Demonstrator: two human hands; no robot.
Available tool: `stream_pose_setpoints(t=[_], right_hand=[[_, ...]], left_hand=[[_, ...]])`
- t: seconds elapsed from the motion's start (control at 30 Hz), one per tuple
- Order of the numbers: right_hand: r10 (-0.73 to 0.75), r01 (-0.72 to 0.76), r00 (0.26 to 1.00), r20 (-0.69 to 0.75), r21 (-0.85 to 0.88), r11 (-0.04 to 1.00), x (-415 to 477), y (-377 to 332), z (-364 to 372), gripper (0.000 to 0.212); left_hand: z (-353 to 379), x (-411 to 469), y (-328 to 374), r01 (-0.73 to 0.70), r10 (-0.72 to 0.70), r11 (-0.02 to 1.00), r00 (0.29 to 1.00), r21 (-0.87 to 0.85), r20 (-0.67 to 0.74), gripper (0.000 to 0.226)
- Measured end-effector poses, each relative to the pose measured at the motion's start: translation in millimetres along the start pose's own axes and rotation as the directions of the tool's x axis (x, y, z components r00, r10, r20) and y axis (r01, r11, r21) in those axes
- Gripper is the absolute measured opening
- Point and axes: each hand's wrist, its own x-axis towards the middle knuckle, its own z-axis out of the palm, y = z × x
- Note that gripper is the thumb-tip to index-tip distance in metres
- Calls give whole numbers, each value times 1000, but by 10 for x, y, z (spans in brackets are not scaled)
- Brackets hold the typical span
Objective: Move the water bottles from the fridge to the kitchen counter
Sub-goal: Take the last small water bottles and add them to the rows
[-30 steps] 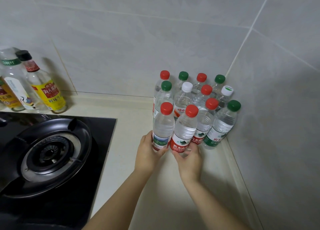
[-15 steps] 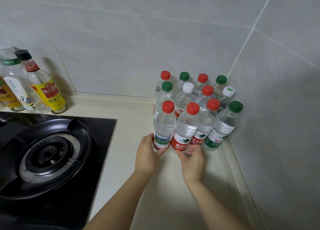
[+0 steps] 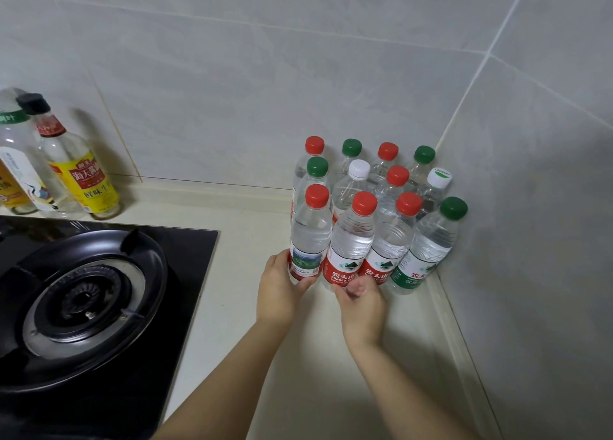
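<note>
Several clear water bottles with red, green and white caps stand packed in rows in the counter's back right corner. My left hand (image 3: 282, 290) is wrapped around the base of the front-left red-capped bottle (image 3: 310, 237), which stands upright on the cream kitchen counter (image 3: 242, 307). My right hand (image 3: 361, 298) has its fingers at the foot of the red-capped bottle (image 3: 351, 250) beside it. To the right in the front row stand another red-capped bottle (image 3: 393, 240) and a green-capped bottle (image 3: 428, 247) against the wall.
A black gas hob (image 3: 83, 303) with a round burner fills the left side. Condiment bottles, one with a yellow label (image 3: 83, 177), stand against the tiled back wall at far left. Tiled walls meet in the corner behind the bottles.
The two front-left bottles have been pushed slightly back into line with the front row. Both hands stay at their bases.
</note>
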Motion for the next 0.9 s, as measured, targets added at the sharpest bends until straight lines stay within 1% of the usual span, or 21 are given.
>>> stream_pose_setpoints(t=[0.1, 0.33, 0.43, 0.47, 0.53, 0.6, 0.67, 0.73, 0.77, 0.8, 0.83, 0.87, 0.9], right_hand=[[0, 0, 1000, -5, -13, 1000, 5, -37, 26, 33], [30, -30, 1000, -5, -26, 999, 44, -83, 87, 37], [25, -24, 999, 36, -41, 999, 29, -149, 15, 38], [23, -20, 998, 60, -45, 999, 27, -186, -47, 36], [-10, 13, 997, 76, -30, 999, 34, -300, -231, 29], [-124, 126, 991, 46, -39, 991, 51, -499, -472, 25], [-317, 312, 948, -12, -134, 940, 90, -802, -735, 25], [-506, 479, 862, -38, -267, 836, 189, -1150, -952, 29], [-565, 527, 825, -10, -348, 775, 273, -1292, -1024, 35], [-594, 551, 803, 47, -439, 710, 361, -1411, -1078, 44], [-591, 556, 798, 118, -523, 646, 448, -1491, -1108, 51], [-561, 555, 805, 193, -581, 596, 518, -1547, -1129, 54], [-511, 552, 819, 260, -602, 577, 573, -1570, -1141, 53]], left_hand=[[0, 8, 9, 7, -7, 1000, 1000, -5, 0, 50], [-15, 19, 13, 3, -4, 1000, 1000, 23, 14, 52], [-26, 22, 11, 10, -12, 1000, 999, 27, 46, 55], [-51, 23, 25, 19, -20, 1000, 997, 18, 75, 59], [-135, 50, 92, 27, -22, 999, 991, -30, 132, 78], [-242, 104, 206, 30, -15, 996, 986, -87, 164, 95], [-343, 139, 380, 11, 18, 990, 980, -141, 199, 96], [-394, 163, 516, -26, 59, 989, 973, -144, 225, 87], [-400, 169, 554, -27, 59, 989, 973, -144, 225, 82], [-401, 163, 574, -17, 49, 989, 974, -147, 219, 78], [-399, 147, 593, -5, 38, 988, 977, -152, 210, 75], [-389, 135, 591, 7, 24, 988, 979, -151, 203, 74], [-378, 122, 595, 16, 14, 988, 981, -153, 194, 73]])
